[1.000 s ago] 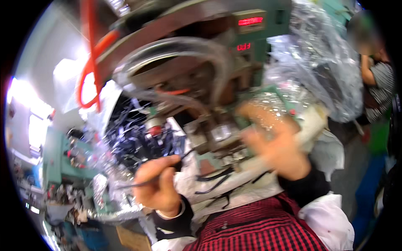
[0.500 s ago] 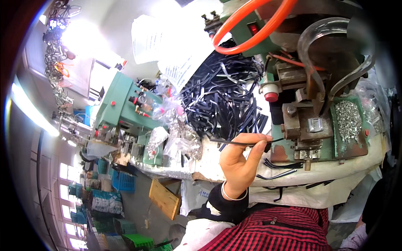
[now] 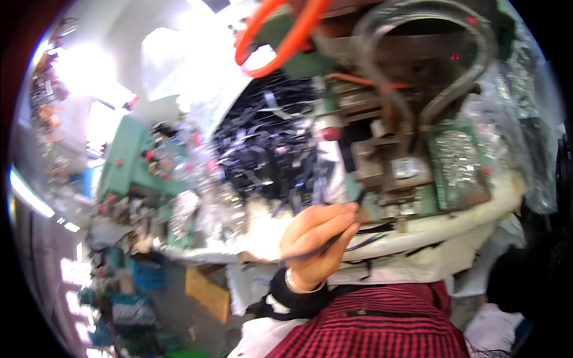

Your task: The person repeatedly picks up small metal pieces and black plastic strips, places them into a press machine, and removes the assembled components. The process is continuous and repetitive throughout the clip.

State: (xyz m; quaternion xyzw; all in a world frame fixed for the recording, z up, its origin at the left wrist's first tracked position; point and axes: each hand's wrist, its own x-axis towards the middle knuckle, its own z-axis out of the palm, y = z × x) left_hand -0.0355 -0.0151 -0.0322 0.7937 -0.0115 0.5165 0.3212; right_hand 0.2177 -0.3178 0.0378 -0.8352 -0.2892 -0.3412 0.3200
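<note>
My left hand [image 3: 316, 238] is closed in a pinch on a thin black strap [image 3: 314, 251], which lies across the fingers and sticks out past the fingertips. Those fingertips are beside the front left corner of a small green and brown metal press [image 3: 382, 161]. On the block of the press sits a shiny, squarish metal piece [image 3: 404, 168]. Beyond my left hand spreads a large heap of black straps [image 3: 268, 140]. Only a dark sleeve [image 3: 519, 274] shows at the right; my right hand is not visible. Motion blurs the picture.
A green tray of small silver metal pieces [image 3: 456, 156] stands right of the press. An orange hose [image 3: 292, 51] and a clear tube [image 3: 477, 71] loop above. Several black straps [image 3: 373, 234] lie on the pale cloth edge. Another green machine [image 3: 128, 158] stands left.
The view has swung, so the bench appears further left. My left hand has come closer to the press's front edge, and the strap now slants down across the fingers.
</note>
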